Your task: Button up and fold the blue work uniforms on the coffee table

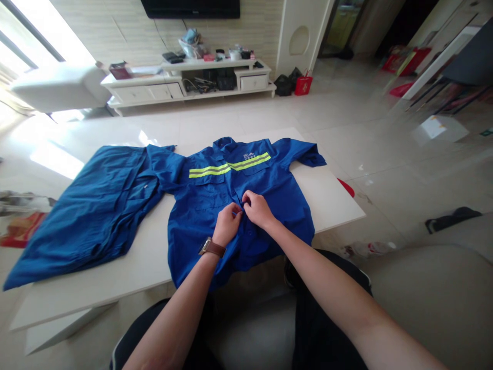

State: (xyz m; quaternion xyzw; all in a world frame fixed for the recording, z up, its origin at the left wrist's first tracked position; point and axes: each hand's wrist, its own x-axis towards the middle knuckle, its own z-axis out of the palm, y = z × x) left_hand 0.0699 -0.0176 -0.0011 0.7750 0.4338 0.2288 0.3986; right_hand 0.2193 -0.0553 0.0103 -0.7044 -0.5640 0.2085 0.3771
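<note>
The shirt (277, 200) lies front up on the table (329, 198), its hem overhanging the near edge. A reflective stripe (210, 171) crosses the chest. The left hand (228, 222) and right hand (257, 208) are close together, fingertips of each pinched on the front opening. A watch (213, 248) encircles the left wrist. The trousers (88, 205) lie left of the shirt. Beyond the table stands a white cabinet (150, 92).

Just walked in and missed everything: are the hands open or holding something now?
Left hand: closed, pinching the shirt.
Right hand: closed, pinching it too.
</note>
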